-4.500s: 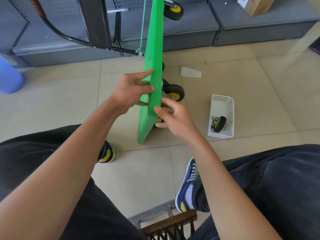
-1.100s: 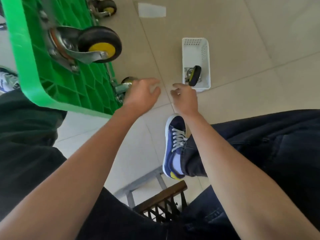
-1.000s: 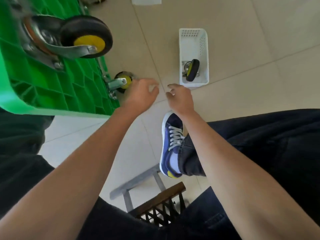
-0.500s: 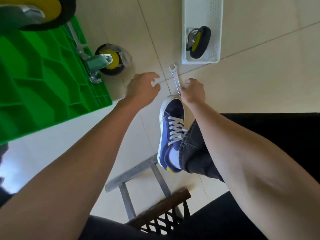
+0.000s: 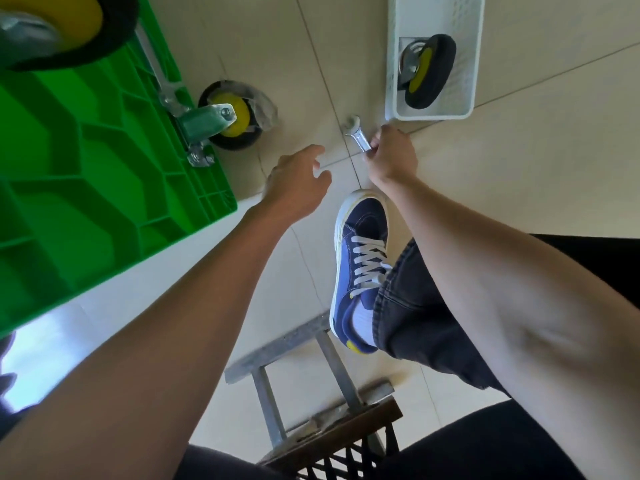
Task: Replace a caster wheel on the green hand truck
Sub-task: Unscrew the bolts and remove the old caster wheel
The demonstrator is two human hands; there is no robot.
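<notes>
The green hand truck [image 5: 86, 188] stands tipped at the left, its ribbed underside facing me. A black-and-yellow caster [image 5: 232, 116] with a metal bracket sits at its lower corner near the floor; a larger one [image 5: 62, 26] is at the top left. My right hand [image 5: 391, 155] grips a silver wrench [image 5: 356, 135] low over the floor tiles, its open jaw pointing away. My left hand [image 5: 298, 178] hovers beside it, fingers loosely spread, holding nothing. A spare caster wheel [image 5: 427, 72] lies in a white basket [image 5: 391, 57].
My blue sneaker [image 5: 360, 258] rests on the floor just below both hands. A metal-framed wooden stool [image 5: 311, 389] is under me. The pale tiled floor [image 5: 519, 161] stretches to the right of the basket.
My view has dropped closer to the floor. My right hand has closed round the wrench and lifted it slightly toward the basket. My left hand let go of the hand truck earlier.
</notes>
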